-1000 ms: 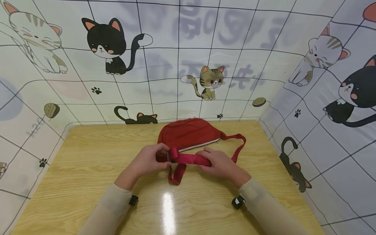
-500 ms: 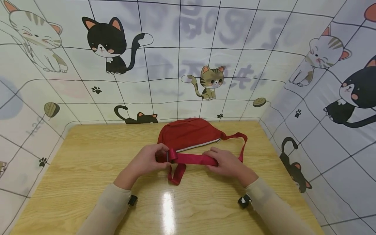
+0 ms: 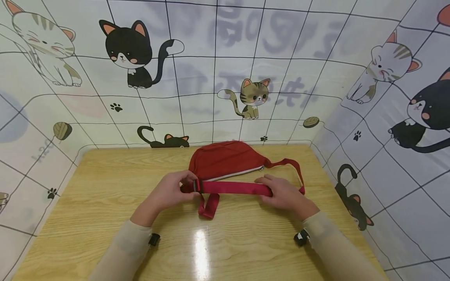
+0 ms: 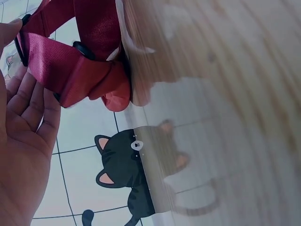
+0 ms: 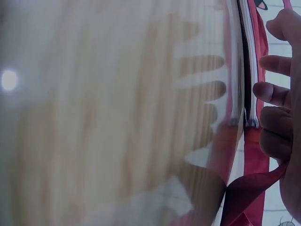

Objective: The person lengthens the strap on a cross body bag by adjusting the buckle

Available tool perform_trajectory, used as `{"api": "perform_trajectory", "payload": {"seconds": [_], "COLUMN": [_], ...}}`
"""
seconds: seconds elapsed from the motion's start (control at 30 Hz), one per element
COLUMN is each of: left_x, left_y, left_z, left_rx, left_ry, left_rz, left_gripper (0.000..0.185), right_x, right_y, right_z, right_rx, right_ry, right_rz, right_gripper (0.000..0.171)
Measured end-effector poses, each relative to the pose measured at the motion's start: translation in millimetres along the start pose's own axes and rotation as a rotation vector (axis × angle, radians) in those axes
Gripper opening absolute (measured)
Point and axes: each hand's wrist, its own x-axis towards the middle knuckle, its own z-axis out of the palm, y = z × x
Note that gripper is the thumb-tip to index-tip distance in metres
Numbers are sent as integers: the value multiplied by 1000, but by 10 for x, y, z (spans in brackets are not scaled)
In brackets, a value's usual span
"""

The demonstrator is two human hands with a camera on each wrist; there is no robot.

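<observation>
A red waist bag (image 3: pixel 225 160) with a pale zipper lies at the back of the table. In front of it the crimson strap (image 3: pixel 232 187) is drawn out flat between both hands. My left hand (image 3: pixel 170 190) pinches the strap's dark buckle (image 3: pixel 197 185); in the left wrist view the thumb and fingers lie about the webbing (image 4: pixel 51 66). The strap's other end is gripped by my right hand (image 3: pixel 283 194), and webbing (image 5: pixel 254 188) trails from its palm in the right wrist view. A short loop (image 3: pixel 209 207) hangs below the buckle. The right thumb's grip is partly cut off.
The wooden table (image 3: pixel 105 218) runs up to a cat-printed cloth (image 3: pixel 197 86) at the back and sides. From the bag's right end another strap length (image 3: pixel 293 164) curves toward the right hand. Each sleeve carries a small black wrist camera (image 3: pixel 301 237).
My right hand has moved right, pulling the strap longer and flatter. The folded roll of webbing beside the buckle has straightened. My left hand has shifted slightly left with the buckle.
</observation>
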Motion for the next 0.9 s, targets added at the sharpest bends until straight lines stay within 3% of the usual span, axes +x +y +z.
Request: {"api": "perform_trajectory", "payload": {"seconds": [0.33,0.53,0.63,0.9], "left_x": [9,18,27,55], "left_y": [-6,11,16,57], "left_z": [1,19,37,104], "left_rx": [10,-4,-2,23], "left_ry": [-15,-30,-40,-41], "left_rz": [6,33,55,105], "left_gripper": [37,37,38,41], "right_x": [-18,41,167,616], "right_y": [67,-39,-231,-1028], "right_z": [-62,-84,-84,12], "right_rx": [-25,-34,21,185], "right_ry": [-33,-1,46,82], "right_rz": [17,-8,-63,-193], "right_gripper": [55,80,86,71]}}
